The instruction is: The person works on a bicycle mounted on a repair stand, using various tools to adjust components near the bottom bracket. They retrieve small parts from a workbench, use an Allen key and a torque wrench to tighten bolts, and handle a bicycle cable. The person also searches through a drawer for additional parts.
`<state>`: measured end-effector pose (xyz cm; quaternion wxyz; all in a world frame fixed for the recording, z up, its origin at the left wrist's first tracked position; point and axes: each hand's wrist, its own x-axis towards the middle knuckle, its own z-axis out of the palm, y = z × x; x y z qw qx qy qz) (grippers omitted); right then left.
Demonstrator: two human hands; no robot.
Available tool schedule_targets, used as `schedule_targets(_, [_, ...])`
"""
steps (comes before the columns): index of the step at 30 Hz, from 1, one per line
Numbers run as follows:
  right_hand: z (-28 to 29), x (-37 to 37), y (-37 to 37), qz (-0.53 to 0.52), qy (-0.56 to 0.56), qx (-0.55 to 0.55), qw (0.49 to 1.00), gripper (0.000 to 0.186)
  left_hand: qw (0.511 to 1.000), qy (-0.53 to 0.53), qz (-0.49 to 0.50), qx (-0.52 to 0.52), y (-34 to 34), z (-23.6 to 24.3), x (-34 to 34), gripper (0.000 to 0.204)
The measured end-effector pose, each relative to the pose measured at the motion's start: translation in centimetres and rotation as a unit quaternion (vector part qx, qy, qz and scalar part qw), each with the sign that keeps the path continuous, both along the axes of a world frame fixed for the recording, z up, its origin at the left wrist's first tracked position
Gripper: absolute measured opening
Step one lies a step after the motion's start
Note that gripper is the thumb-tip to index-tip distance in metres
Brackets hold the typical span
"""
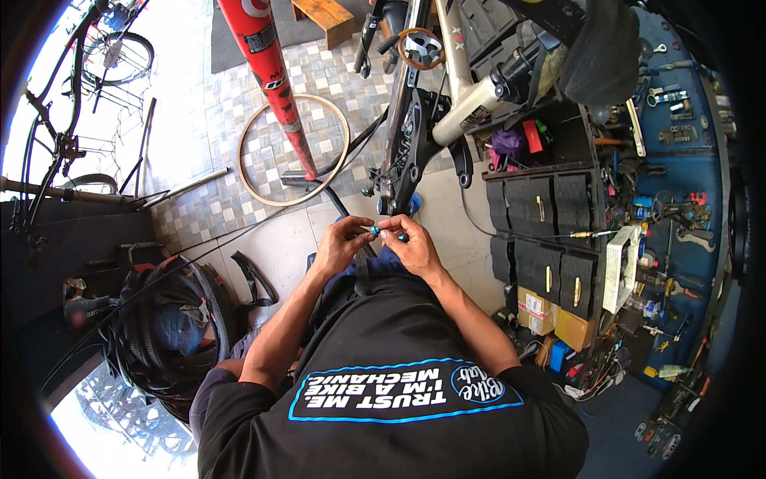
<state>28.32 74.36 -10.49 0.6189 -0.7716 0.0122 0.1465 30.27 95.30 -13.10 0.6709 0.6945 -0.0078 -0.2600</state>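
Pinching a small blue cylindrical part (374, 230) between thumb and fingertips, the left hand (341, 242) is closed on it at chest height, in front of the black shirt. The right hand (411, 246) meets it from the other side, its fingertips closed on a second small piece touching the blue part; what that piece is cannot be told at this size. Both hands work in mid-air over the tiled floor (279, 247), with no worktop beneath them. Judged risk: the part is held only at the fingertips, so a slip while turning or pressing the two pieces together could drop it to the floor, where it could roll among the clutter. Uneven pressure could also seat the pieces crooked. Just beyond the hands hangs a bicycle frame (415, 120), its lower end near the fingers. A red stand post (271, 76) rises left of it, and a tan tyre (294, 150) lies on the tiles around the post base. Black drawers (542, 239) and a blue tool board (678, 160) stand to the right; stacked black tyres (171, 319) lie at lower left.
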Motion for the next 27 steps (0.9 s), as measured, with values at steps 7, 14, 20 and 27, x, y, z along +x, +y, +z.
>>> schedule_targets(7, [-1.0,0.0,-0.6,-0.01,0.056,0.076,0.995,0.01,0.996,0.052,-0.019,-0.063,-0.1,1.9,-0.1,0.031])
schedule_targets(14, [-0.3,-0.1,-0.7,-0.029,0.147,0.173,0.974,0.012,0.981,0.074,0.023,-0.179,-0.8,0.4,-1.1,0.034])
schedule_targets(20, [-0.2,-0.4,-1.2,-0.042,0.179,0.219,0.958,0.012,0.964,0.154,-0.001,-0.217,-0.1,2.0,-0.8,0.033])
schedule_targets(27, [-0.5,-0.8,-1.4,-0.046,0.132,0.235,0.962,0.024,0.95,0.185,0.016,-0.25,0.6,0.7,-0.9,0.033])
